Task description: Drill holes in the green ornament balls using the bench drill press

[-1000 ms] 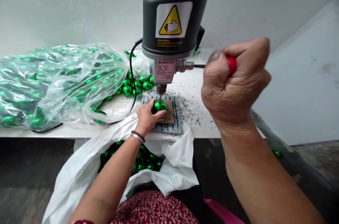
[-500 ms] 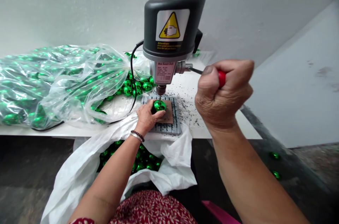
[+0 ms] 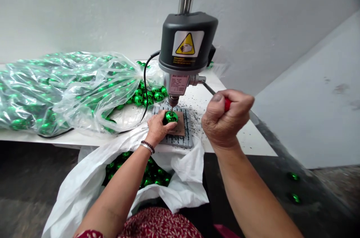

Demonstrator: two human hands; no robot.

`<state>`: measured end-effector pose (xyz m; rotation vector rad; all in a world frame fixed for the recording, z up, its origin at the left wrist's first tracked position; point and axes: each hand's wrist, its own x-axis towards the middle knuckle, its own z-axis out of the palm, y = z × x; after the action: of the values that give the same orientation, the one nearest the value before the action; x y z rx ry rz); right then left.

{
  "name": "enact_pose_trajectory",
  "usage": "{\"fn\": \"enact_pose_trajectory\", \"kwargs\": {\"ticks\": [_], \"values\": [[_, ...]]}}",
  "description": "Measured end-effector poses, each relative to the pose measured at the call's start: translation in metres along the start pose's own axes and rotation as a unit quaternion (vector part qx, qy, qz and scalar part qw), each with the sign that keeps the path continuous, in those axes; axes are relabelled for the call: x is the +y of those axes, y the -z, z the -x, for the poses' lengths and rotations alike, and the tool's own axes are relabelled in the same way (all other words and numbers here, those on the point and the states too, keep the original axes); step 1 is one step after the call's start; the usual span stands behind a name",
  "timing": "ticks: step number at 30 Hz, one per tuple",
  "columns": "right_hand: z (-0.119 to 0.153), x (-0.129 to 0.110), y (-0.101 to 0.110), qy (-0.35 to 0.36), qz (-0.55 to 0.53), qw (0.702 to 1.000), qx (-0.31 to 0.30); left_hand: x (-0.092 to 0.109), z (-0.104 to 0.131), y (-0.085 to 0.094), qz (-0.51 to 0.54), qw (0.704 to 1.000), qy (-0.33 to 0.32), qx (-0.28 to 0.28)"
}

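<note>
A shiny green bauble rests on a brown board over the grey base plate of a small bench drill. My left hand grips the bauble from its left side, fingers behind and thumb in front. The drill chuck is directly above the bauble; whether the bit touches it I cannot tell. My right hand is closed in a fist round the red knob of the drill's feed lever.
Clear plastic bags full of green baubles cover the table's left side. A white sack holding more baubles hangs open below the front edge. A black cable runs beside the drill. Dark shavings lie around the base; two baubles are on the floor.
My right hand and the lever's red knob have moved lower and slightly left. My left hand still holds the bauble under the drill. The camera view has shifted a little.
</note>
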<state>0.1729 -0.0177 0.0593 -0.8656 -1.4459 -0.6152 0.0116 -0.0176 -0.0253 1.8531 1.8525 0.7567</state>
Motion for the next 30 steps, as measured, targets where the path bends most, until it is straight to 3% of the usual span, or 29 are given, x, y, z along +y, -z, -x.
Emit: {"fn": "enact_pose_trajectory", "kwargs": {"ticks": [7, 9, 13, 15, 17, 20, 26, 28, 30], "values": [[0.013, -0.001, 0.004, 0.001, -0.022, 1.0, -0.019, -0.003, -0.002, -0.002, 0.014, 1.0, -0.01, 0.011], [-0.003, -0.001, 0.0, -0.013, -0.021, 1.0, -0.01, -0.005, -0.003, -0.002, 0.03, 0.999, -0.016, 0.014], [-0.064, 0.003, -0.019, -0.076, -0.008, 0.997, -0.027, -0.006, -0.002, -0.001, 0.086, 0.996, -0.026, 0.026], [-0.092, 0.005, -0.028, -0.2, 0.019, 0.973, -0.11, -0.007, 0.003, 0.001, 0.127, 0.991, -0.04, 0.028], [-0.109, 0.006, -0.034, -0.265, 0.04, 0.952, -0.15, -0.009, 0.011, 0.007, 0.151, 0.987, -0.056, 0.029], [-0.114, 0.007, -0.037, -0.264, 0.032, 0.954, -0.14, -0.02, 0.032, 0.024, 0.132, 0.988, -0.069, 0.028], [-0.112, 0.003, -0.036, -0.283, 0.022, 0.948, -0.143, -0.062, 0.084, 0.082, 0.097, 0.986, -0.13, -0.04], [-0.113, 0.0, -0.035, -0.28, 0.029, 0.948, -0.15, -0.07, 0.087, 0.095, 0.093, 0.989, -0.112, -0.026], [-0.114, -0.002, -0.034, -0.277, 0.036, 0.947, -0.161, -0.074, 0.076, 0.103, 0.076, 0.994, -0.08, 0.023]]}}
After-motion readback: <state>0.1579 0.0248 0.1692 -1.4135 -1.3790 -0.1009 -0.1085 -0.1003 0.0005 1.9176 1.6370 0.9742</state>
